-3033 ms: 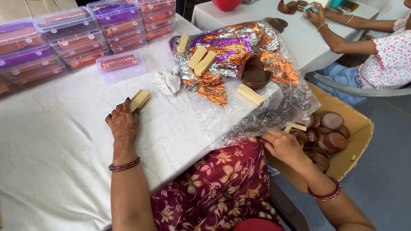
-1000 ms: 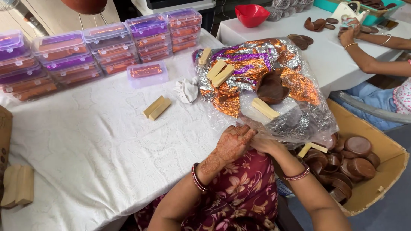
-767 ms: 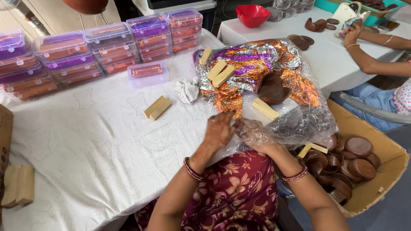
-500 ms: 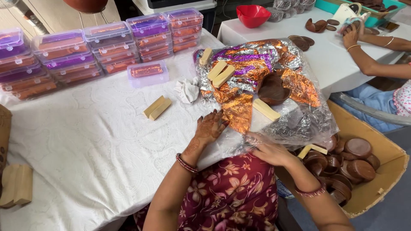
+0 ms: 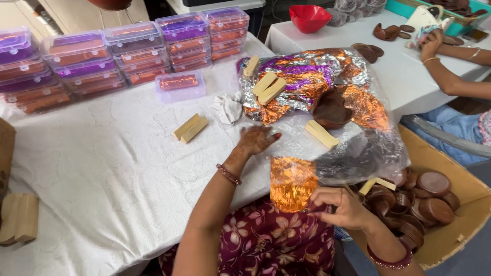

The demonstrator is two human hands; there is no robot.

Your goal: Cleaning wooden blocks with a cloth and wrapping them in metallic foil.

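Since half a second ago the right hand has drawn an orange foil sheet off the tabletop edge and pinches its lower corner at six o'clock, while the left hand, fingers spread, rests on the clear plastic sheet.

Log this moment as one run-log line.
left hand: flat on foil pile edge | right hand: pinching orange foil sheet | wood block on foil | box of brown cups at right

wooden blocks cut by left edge | cardboard box cut off right
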